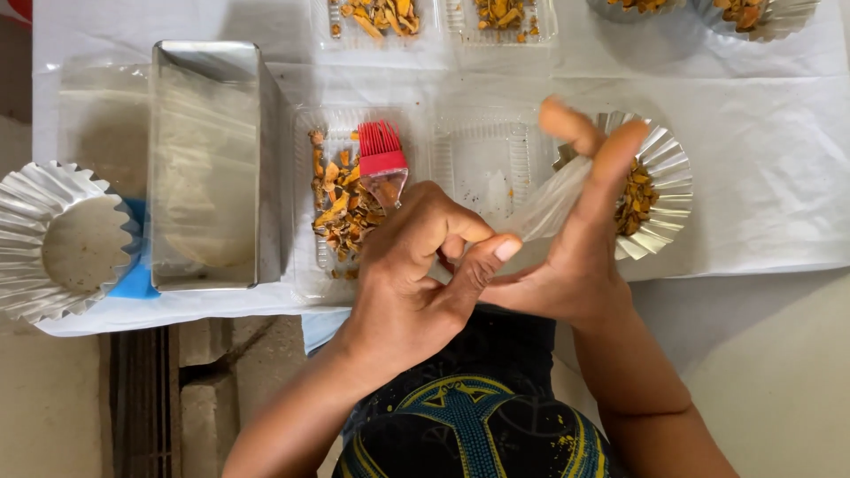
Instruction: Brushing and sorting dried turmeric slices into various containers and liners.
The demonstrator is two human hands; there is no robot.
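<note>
My left hand is closed around the clear handle of a small brush with red bristles, which points away from me over a clear plastic tray of orange-brown dried pieces. My right hand pinches a thin clear plastic sheet between thumb and fingers, just in front of a fluted foil cup holding more orange-brown pieces. A second clear plastic tray, nearly bare, lies between the two.
A rectangular metal tin stands at the left on the white table cover. A large fluted foil mould sits at the left edge. More trays and foil cups of dried pieces line the far edge.
</note>
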